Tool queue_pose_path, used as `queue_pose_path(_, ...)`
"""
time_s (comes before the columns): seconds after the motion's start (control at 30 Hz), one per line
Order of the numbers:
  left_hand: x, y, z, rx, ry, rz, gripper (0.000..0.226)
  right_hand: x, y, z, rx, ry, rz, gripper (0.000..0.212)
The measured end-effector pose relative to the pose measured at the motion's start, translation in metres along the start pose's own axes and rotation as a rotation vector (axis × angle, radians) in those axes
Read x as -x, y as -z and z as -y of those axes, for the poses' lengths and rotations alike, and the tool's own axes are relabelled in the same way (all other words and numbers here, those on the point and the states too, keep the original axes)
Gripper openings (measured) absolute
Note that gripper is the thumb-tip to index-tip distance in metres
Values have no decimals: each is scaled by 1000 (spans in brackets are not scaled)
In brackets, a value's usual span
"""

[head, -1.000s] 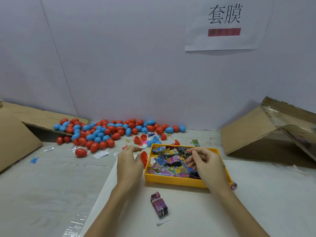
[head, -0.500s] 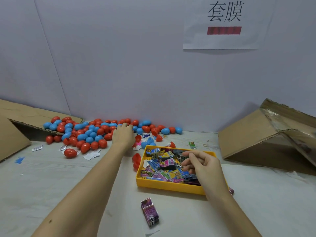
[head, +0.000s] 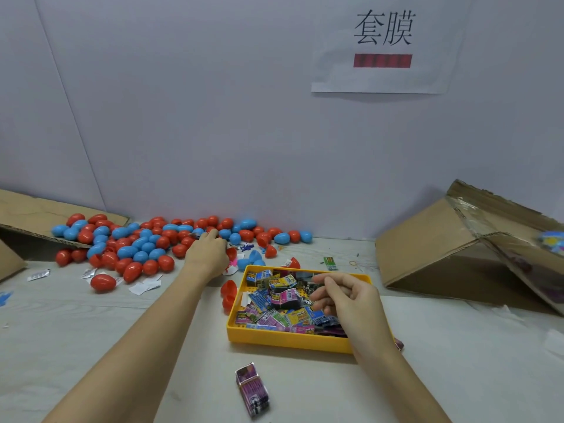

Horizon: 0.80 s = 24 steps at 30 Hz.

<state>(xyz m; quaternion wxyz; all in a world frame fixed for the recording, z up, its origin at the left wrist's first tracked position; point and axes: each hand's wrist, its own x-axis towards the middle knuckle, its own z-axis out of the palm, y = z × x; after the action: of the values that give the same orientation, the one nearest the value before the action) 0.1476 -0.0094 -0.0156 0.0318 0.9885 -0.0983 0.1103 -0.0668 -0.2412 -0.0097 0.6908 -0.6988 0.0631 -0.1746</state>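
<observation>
A pile of red and blue plastic eggs (head: 134,248) lies along the back wall at the left. My left hand (head: 206,254) reaches into the pile's right end with its fingertips among the eggs; the back of the hand hides its grip. A yellow tray (head: 283,338) full of small colourful packets (head: 282,296) sits at the centre. Above the tray's right half hovers my right hand (head: 348,297), fingers loosely curled, with nothing visible between them. Open red egg halves (head: 228,290) lie against the tray's left wall.
A small purple box (head: 252,389) lies on the table in front of the tray. Tilted cardboard boxes stand at the right (head: 433,239) and at the far left (head: 27,212). Paper scraps (head: 143,286) lie near the eggs. A paper sign (head: 383,44) hangs on the wall.
My left hand went from beside the tray forward into the egg pile and now stays there. My right hand has stayed over the tray, shifting slightly.
</observation>
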Motion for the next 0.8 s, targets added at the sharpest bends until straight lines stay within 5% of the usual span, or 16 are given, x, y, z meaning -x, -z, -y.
queue_pose_path(0.17, 7, 2, -1, 182, 23, -98, 32, 0, 2, 2, -24, -19, -3, 24)
queue_pose_path(0.43, 69, 34, -21, 862, 65, -518, 44, -1, 2, 3, -34, -26, -10, 23)
queue_pose_path(0.6, 136, 62, -56, 1369, 119, -424, 34, 0, 1, 3, -29, -17, 2, 24)
queue_pose_path(0.8, 189, 60, -89, 1336, -137, -191, 29, 5, -1, 7, 61, 62, 61, 22)
